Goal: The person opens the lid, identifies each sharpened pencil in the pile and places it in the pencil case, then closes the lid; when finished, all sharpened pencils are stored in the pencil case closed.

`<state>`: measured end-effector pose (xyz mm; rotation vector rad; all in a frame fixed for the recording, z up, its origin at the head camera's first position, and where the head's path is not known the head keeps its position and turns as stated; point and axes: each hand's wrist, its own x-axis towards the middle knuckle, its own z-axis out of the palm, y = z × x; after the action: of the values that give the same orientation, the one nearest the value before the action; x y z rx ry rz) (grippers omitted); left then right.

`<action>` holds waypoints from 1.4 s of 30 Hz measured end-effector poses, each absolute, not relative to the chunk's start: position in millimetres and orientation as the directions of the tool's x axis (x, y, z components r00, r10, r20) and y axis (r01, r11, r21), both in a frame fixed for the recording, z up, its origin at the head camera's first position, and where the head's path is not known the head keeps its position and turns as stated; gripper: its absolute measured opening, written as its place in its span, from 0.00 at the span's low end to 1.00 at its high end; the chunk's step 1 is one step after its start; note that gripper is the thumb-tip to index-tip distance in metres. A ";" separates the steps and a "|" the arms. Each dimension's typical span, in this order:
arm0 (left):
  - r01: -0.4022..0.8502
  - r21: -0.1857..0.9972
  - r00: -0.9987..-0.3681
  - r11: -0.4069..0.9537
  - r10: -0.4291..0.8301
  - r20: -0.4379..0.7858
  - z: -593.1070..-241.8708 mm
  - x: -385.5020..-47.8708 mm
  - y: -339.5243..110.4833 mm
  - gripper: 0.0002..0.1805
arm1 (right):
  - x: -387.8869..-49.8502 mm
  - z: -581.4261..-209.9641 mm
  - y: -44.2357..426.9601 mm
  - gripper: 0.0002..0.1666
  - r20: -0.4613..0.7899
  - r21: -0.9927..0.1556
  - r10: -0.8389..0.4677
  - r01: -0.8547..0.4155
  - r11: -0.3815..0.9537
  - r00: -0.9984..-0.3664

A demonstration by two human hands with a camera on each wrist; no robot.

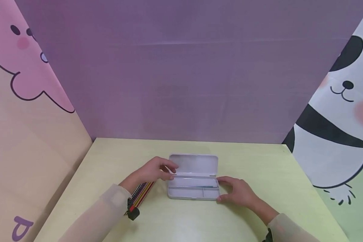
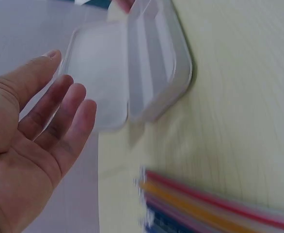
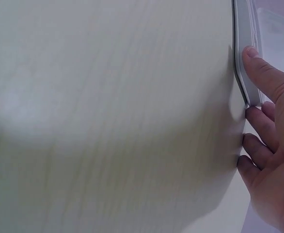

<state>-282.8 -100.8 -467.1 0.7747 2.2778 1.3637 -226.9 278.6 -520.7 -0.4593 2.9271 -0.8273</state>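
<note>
An open white pencil case (image 1: pixel 180 193) lies on the table, its lid (image 1: pixel 193 164) tipped back and its inside split into compartments. A thin dark line runs along the inner divider; what it is I cannot tell. At the case's right end, my right hand (image 1: pixel 237 192) holds it, thumb at the front corner and fingers at the end, as the right wrist view also shows. My left hand (image 1: pixel 154 170) hovers by the left end near the hinge, fingers loosely bent and holding nothing. Several colored pencils (image 1: pixel 143 194) lie left of the case, partly hidden by my left forearm.
The pale wooden table (image 1: pixel 248 161) meets a purple wall panel (image 1: pixel 193 84) at the back. Side panels carry a pink cartoon figure (image 1: pixel 39 77) on the left and a panda (image 1: pixel 335 134) on the right. A black wrist device (image 1: pixel 133 213) sits over the pencils.
</note>
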 end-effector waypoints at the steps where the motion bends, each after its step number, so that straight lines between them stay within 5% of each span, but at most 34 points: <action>1: 0.257 0.888 -0.789 0.382 0.614 -0.036 -466.3 -282.7 -108.5 0.22 | -226.9 -520.5 278.4 0.46 0.015 -0.525 -0.296 -0.260 0.810 -0.955; 21: 0.112 0.885 -0.869 0.452 0.477 -0.134 -492.7 -280.2 -233.1 0.20 | -226.5 -529.5 280.8 0.47 0.021 -0.541 -0.290 -0.255 0.802 -0.957; 31: 0.011 0.895 -0.872 0.447 0.442 -0.210 -514.7 -281.8 -254.6 0.20 | -228.6 -529.9 283.6 0.48 0.027 -0.553 -0.301 -0.265 0.790 -0.953; 42: 0.063 0.879 -0.872 0.472 0.454 -0.182 -520.7 -279.1 -249.6 0.18 | -225.6 -525.1 281.5 0.47 0.012 -0.571 -0.289 -0.244 0.784 -0.957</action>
<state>-279.1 -249.6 -520.7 0.4330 2.3321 1.3694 -225.6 281.5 -525.1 -0.4329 2.8952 -0.9111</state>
